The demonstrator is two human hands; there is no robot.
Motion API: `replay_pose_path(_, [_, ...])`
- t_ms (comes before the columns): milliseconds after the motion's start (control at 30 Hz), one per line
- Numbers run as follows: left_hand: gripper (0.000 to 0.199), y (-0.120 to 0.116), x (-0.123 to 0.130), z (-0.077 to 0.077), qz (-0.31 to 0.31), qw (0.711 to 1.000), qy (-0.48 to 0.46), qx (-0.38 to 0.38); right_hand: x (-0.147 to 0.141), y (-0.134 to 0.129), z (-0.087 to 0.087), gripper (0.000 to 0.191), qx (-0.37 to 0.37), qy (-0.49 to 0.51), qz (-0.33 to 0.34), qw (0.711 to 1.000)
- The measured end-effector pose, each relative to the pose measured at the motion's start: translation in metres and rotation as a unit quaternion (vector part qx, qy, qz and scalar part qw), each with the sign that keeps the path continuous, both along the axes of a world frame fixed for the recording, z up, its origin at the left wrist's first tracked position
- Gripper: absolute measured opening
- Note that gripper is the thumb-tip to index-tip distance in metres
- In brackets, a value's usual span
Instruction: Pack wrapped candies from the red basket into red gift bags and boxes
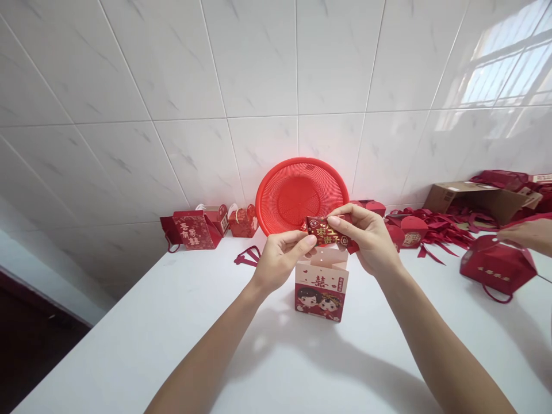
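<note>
Between my two hands is a small red wrapped candy packet with gold lettering. My left hand pinches its left end, and my right hand grips its right end from above. Just below and behind the packet, a red and cream gift box printed with two cartoon figures stands upright on the white table, its top flaps raised. Behind my hands a round red plastic basket leans against the wall. Its lower part is partly hidden by my hands and the packet.
Red gift boxes stand by the wall at left, near a dark red ribbon. At right are more red boxes, a heap of ribbons and a cardboard carton. Another person's hand touches a red box.
</note>
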State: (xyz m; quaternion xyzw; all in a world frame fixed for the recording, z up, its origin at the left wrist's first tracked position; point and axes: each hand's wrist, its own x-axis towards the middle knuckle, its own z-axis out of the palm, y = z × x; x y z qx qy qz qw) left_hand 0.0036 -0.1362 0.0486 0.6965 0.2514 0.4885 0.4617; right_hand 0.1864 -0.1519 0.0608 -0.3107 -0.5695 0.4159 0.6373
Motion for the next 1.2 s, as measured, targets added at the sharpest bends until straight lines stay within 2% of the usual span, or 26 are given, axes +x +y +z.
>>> replay_pose_path(100, [0.030, -0.001, 0.000, -0.002, -0.006, 1.000, 0.012, 0.020, -0.001, 0.000, 0.000, 0.026, -0.007, -0.008, 0.006, 1.000])
replay_pose_path(233, [0.032, -0.002, 0.001, -0.004, 0.014, 0.999, 0.018, 0.039, 0.000, 0.000, 0.003, 0.031, -0.028, -0.014, 0.013, 0.999])
replay_pose_path(333, [0.034, -0.002, 0.001, -0.002, 0.048, 0.998, 0.008, 0.049, 0.003, -0.002, 0.007, 0.035, -0.043, -0.035, 0.042, 0.998])
replay_pose_path(467, [0.039, -0.004, 0.000, 0.005, 0.075, 0.996, -0.010, 0.053, 0.005, -0.005, 0.009, 0.031, -0.046, -0.060, 0.084, 0.994])
replay_pose_path(667, [0.041, -0.006, -0.003, 0.012, 0.049, 0.999, -0.008, 0.015, 0.005, -0.006, 0.010, 0.034, -0.048, -0.030, 0.104, 0.993])
replay_pose_path(933, [0.040, -0.006, -0.004, 0.012, 0.031, 0.999, -0.006, -0.022, 0.009, -0.006, 0.010, 0.041, -0.076, -0.026, 0.109, 0.991])
replay_pose_path(1200, [0.038, -0.006, -0.004, 0.011, 0.008, 0.997, -0.032, -0.068, 0.011, -0.002, 0.008, 0.044, -0.109, 0.003, 0.143, 0.984])
